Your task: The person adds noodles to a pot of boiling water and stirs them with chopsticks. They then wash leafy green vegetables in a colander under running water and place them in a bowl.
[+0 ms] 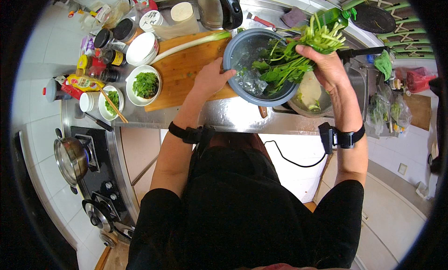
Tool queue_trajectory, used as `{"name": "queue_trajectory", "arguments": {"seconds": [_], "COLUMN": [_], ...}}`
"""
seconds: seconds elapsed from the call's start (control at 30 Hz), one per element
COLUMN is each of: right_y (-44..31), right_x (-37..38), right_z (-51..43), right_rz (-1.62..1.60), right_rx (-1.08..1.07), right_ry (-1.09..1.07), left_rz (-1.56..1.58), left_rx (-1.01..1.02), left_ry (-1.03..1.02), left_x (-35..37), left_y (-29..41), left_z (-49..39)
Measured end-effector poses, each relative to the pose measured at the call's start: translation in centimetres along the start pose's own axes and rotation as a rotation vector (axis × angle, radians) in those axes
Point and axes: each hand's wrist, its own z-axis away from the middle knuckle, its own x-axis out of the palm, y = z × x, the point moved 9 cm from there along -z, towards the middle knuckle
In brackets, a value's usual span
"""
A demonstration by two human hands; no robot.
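My right hand (325, 65) grips a bunch of leafy green vegetables (280, 65) by the stems. The pale cut stem ends point up and to the right, while the leaves hang down into a grey-blue basin (229, 56) of water. My left hand (211, 77) holds the basin's left rim, thumb on the edge. Under the basin's left side lies a wooden cutting board (185, 72) with a long scallion (189, 49) on it. Behind my right hand, a second bowl (308, 91) in the sink area is partly hidden.
White bowls of chopped greens (145, 84) and chopsticks (112, 104) stand at left, beside jars and bottles (92, 65). A steel pot (71, 161) sits on the gas stove with a blue flame. An electric kettle (213, 11) is behind the board; a faucet (365, 52) extends at right.
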Motion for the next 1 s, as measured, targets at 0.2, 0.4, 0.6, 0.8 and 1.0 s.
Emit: {"name": "queue_trajectory", "arguments": {"seconds": [0.2,0.4,0.6,0.8,1.0], "right_y": [-3.2,-1.7,0.6,1.4,0.7], "right_x": [0.2,1.9,4.3,4.4,3.7], "right_z": [0.1,-0.4,-1.4,-1.3,-1.0], "right_rz": [0.038,0.063,0.041,-0.060,-0.090], "right_rx": [-0.030,-0.007,-0.027,-0.095,-0.206], "right_ry": [-0.038,-0.061,-0.104,-0.068,-0.072], "left_rz": [-0.273,0.308,0.197,0.437,0.512], "left_rx": [0.116,0.578,0.828,0.735,0.690], "left_ry": [0.268,0.243,0.126,0.115,0.015], "left_x": [-3.3,-5.8,-1.8,0.8,1.9], "left_y": [2.3,11.7,19.3,18.9,18.8], "left_z": [1.1,2.6,1.8,-1.0,-2.4]}}
